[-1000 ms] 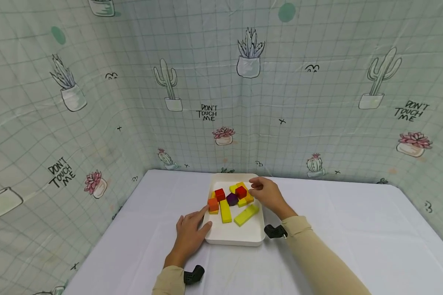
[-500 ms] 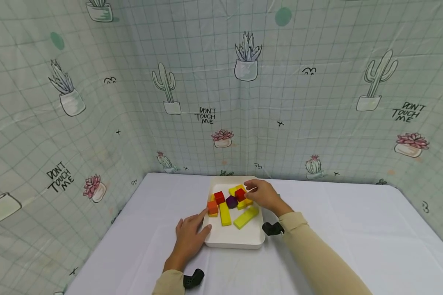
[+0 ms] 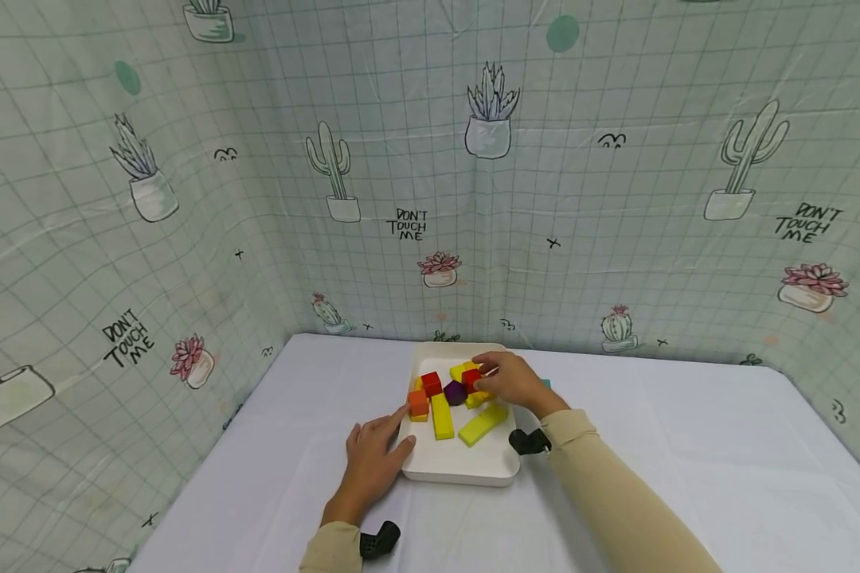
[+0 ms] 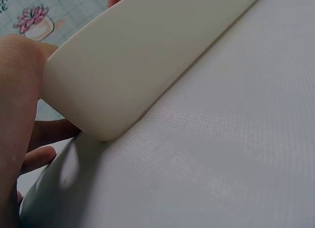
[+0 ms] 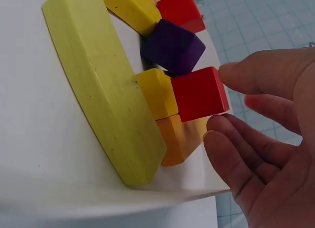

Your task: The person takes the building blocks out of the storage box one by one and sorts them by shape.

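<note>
A white tray [image 3: 460, 471] lies on the table with wooden blocks in its far half. My left hand [image 3: 374, 454] rests on its left edge, forefinger stretched along the rim and thumb at the edge. Over the right side, my right hand [image 3: 510, 378] has thumb and forefinger around a red cube [image 5: 199, 94], fingertips at its edges; a firm hold is not clear. That cube sits upon yellow and orange blocks [image 5: 184, 139]. A purple block [image 3: 455, 392] is just left of it. Further left are another red cube [image 3: 431, 383] and an orange cube [image 3: 419, 402].
A long yellow block [image 3: 442, 418] and a yellow-green block [image 3: 483, 424] lie nearer the tray's front. A teal thing [image 3: 546, 383] shows partly behind the right wrist. A cactus-print cloth [image 3: 373, 263] hangs behind the white table [image 3: 659, 446].
My right hand has moved left and lower, from the tray's right edge to around the red cube. The left hand stays on the rim. The teal thing has come into sight.
</note>
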`<action>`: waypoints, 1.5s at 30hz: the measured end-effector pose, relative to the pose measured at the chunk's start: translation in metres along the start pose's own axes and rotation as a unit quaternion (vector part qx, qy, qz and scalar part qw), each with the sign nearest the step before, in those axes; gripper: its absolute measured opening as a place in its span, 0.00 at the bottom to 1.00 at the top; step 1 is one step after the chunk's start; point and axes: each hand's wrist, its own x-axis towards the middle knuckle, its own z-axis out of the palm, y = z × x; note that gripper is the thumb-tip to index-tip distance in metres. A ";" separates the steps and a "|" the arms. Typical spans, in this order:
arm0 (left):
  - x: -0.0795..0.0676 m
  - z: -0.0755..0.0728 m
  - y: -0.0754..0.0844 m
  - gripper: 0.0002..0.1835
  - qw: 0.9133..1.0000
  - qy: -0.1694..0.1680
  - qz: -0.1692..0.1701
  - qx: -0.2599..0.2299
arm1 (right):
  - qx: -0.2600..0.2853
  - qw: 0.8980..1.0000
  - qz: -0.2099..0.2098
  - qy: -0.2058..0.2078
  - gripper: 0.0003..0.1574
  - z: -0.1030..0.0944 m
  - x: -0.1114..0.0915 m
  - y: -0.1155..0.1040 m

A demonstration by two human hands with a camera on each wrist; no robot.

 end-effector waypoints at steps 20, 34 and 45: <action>0.003 0.007 0.008 0.30 1.000 -0.004 -0.022 0.003 | -0.057 0.998 0.015 -0.010 0.30 0.001 0.006 0.005; 0.003 0.009 0.009 0.30 1.000 0.000 -0.026 -0.006 | -0.073 0.997 0.002 -0.004 0.20 0.000 0.011 0.011; 0.006 0.008 0.011 0.31 1.000 0.002 -0.029 0.000 | 0.053 0.998 0.014 0.032 0.22 -0.015 -0.002 0.010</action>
